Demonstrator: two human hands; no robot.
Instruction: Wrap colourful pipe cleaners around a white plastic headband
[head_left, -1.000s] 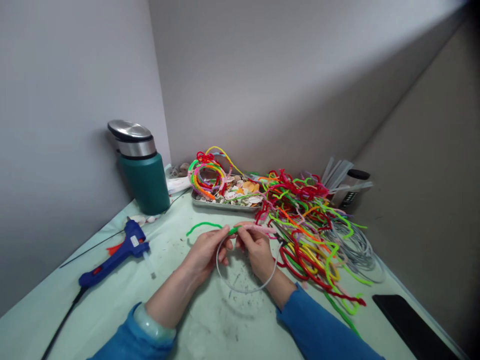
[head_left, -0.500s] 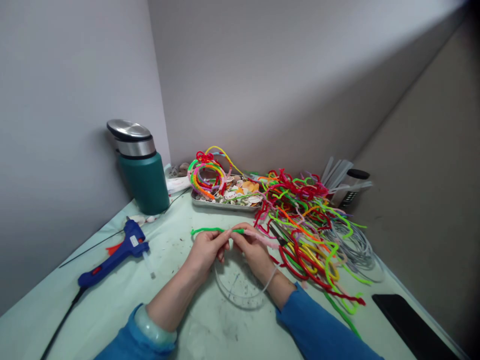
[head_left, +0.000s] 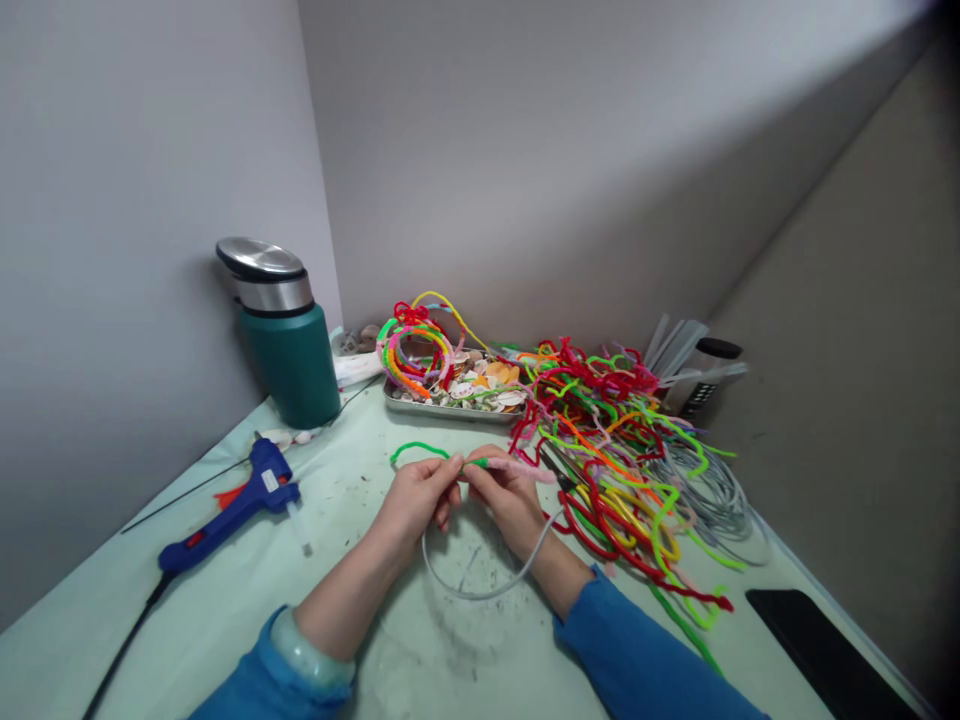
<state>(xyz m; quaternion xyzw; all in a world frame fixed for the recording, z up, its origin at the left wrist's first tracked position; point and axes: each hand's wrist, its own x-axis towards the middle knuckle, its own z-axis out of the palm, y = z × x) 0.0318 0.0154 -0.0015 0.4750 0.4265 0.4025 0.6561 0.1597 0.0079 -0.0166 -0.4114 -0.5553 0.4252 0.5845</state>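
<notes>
My left hand (head_left: 417,497) and my right hand (head_left: 508,497) meet at the middle of the pale green table, both pinched on a thin grey wire hoop (head_left: 480,588) that loops down toward me. A green pipe cleaner (head_left: 417,450) sticks out to the left of my left fingers. Where my fingertips meet it is wound on the hoop, next to a pink wrapped stretch (head_left: 523,469) under my right fingers. Both sleeves are blue, and a pale bangle (head_left: 309,650) sits on my left wrist.
A tangled heap of coloured pipe cleaners (head_left: 607,440) lies right of my hands, over grey wire coils (head_left: 712,492). A metal tray (head_left: 448,400) of shells and wrapped hoops stands behind. A teal flask (head_left: 286,335) and blue glue gun (head_left: 234,505) are left; a black phone (head_left: 810,640) lies right.
The green pipe cleaner's free end has shifted right and curled upward. The hoop has turned in my fingers, swinging low and flat, then back up toward me. Both hands stay in place.
</notes>
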